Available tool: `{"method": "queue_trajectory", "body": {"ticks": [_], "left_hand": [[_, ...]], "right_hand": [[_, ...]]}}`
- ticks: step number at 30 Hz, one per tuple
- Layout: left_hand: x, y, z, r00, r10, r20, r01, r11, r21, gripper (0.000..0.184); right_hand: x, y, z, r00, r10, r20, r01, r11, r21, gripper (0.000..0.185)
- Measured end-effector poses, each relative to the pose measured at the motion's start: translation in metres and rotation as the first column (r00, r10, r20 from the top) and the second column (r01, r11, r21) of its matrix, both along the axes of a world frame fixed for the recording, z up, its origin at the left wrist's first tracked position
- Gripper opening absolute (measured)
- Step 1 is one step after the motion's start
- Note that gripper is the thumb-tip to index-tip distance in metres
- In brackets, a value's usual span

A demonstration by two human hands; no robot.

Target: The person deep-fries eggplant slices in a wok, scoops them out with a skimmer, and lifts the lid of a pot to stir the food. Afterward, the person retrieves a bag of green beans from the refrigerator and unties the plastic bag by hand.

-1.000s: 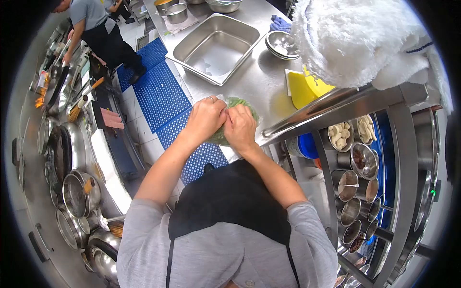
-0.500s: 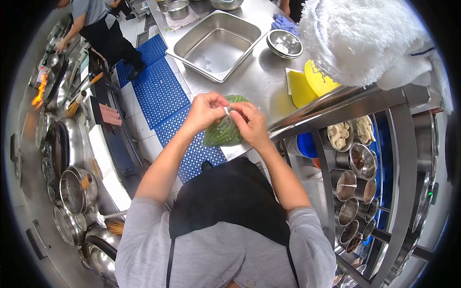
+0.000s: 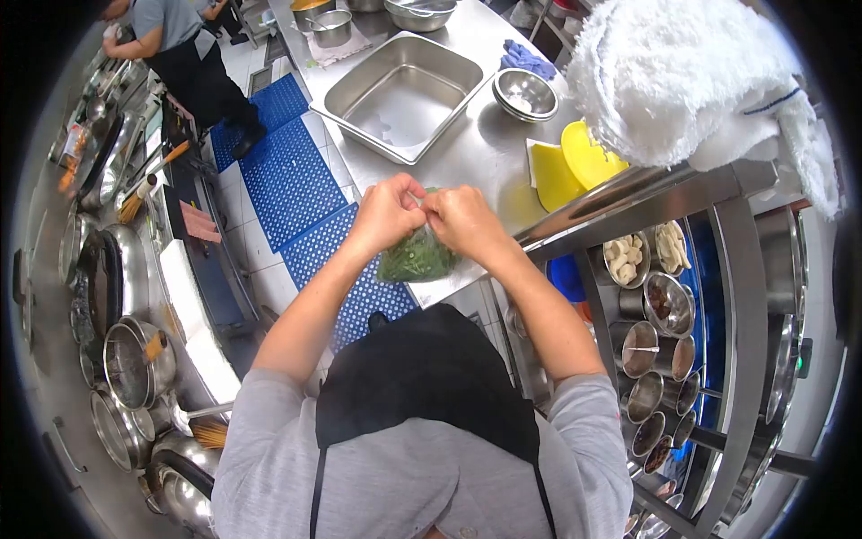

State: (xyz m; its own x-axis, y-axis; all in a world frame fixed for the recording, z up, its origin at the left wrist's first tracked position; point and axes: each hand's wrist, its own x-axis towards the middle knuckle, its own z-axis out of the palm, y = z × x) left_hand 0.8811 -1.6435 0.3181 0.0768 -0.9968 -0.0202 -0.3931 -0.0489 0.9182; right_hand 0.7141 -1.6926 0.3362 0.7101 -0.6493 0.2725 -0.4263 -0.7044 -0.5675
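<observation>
A clear plastic bag [image 3: 416, 259] filled with chopped green vegetables hangs at the near edge of the steel counter, in front of my black apron. My left hand [image 3: 388, 214] pinches the gathered neck of the bag from the left. From the right, my right hand [image 3: 462, 218] grips the same neck with its fingers curled, close against the left. The fingers hide most of the bag's top, so whether it is knotted cannot be seen. Beyond my hands lies a deep steel pan [image 3: 404, 94] holding a little liquid.
Stacked steel bowls [image 3: 525, 94], a blue cloth [image 3: 528, 61] and yellow plastic pieces [image 3: 575, 166] lie on the counter. White towels [image 3: 682, 85] hang over the shelf at right. Ingredient pots [image 3: 640, 349] stand below it. At left are woks, a flame [image 3: 72, 157] and a co-worker [image 3: 193, 63].
My right hand has turned over, its back now facing up, and the hands have drawn closer at the bag's neck. The view has shifted slightly. The co-worker's arm has moved up.
</observation>
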Motion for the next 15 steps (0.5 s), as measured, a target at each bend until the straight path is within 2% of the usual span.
{"method": "queue_trajectory", "body": {"ticks": [2,5,8,9,12,15], "left_hand": [[0.002,0.000,-0.002,0.995,-0.006,0.097,0.012,0.998,-0.062,0.022],[0.001,0.001,-0.002,0.984,0.005,0.179,0.017,0.993,-0.120,0.024],[0.002,-0.001,-0.002,0.991,-0.005,0.137,0.019,0.995,-0.098,0.025],[0.004,-0.001,-0.004,0.993,-0.009,0.117,0.020,0.995,-0.093,0.025],[0.010,-0.005,-0.014,0.984,-0.039,-0.173,0.054,0.995,0.086,0.022],[0.010,-0.007,-0.016,0.948,-0.027,-0.319,0.077,0.986,0.147,0.019]], "right_hand": [[0.001,-0.001,0.003,0.999,-0.017,-0.031,0.019,0.997,0.075,0.008],[0.004,0.003,0.004,0.996,-0.061,-0.061,0.065,0.995,0.069,0.008],[0.011,0.006,-0.002,0.996,-0.088,-0.012,0.088,0.996,0.003,0.006],[0.011,0.007,-0.003,0.996,-0.093,0.014,0.092,0.995,0.036,0.007],[0.012,0.010,-0.005,0.991,-0.111,0.080,0.100,0.986,0.131,0.008],[0.011,0.012,-0.010,0.983,-0.150,0.110,0.130,0.977,0.169,0.007]]}}
